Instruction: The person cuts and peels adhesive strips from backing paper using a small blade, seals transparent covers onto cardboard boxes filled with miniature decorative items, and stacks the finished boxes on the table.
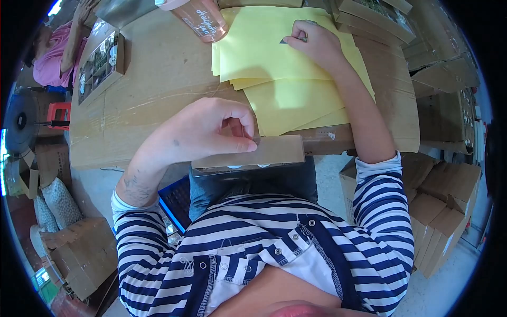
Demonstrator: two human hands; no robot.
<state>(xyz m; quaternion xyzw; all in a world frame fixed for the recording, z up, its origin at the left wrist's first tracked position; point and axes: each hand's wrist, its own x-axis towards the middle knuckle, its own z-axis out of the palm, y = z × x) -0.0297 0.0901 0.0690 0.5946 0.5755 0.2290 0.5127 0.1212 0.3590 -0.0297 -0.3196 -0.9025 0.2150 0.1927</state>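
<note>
My left hand (208, 129) is over a shallow cardboard box (280, 149) at the table's near edge. Its thumb and fingertips are pressed together above the box; what they pinch, if anything, is too small to tell. Farther off, my right hand (316, 43) is closed over a stack of yellow sheets (264, 63). A small dark pointed thing (283, 41) sticks out from between its thumb and finger. Several pale round items show faintly at the box's near side, mostly hidden under its cardboard top.
The table (153, 90) is covered in cardboard. A tumbler (198, 21) with a pale lid stands at the back beside the sheets. Open trays of small items sit at the far left (100, 66) and far right (377, 18). Cardboard boxes (443, 201) flank me. Another person (55, 50) sits at far left.
</note>
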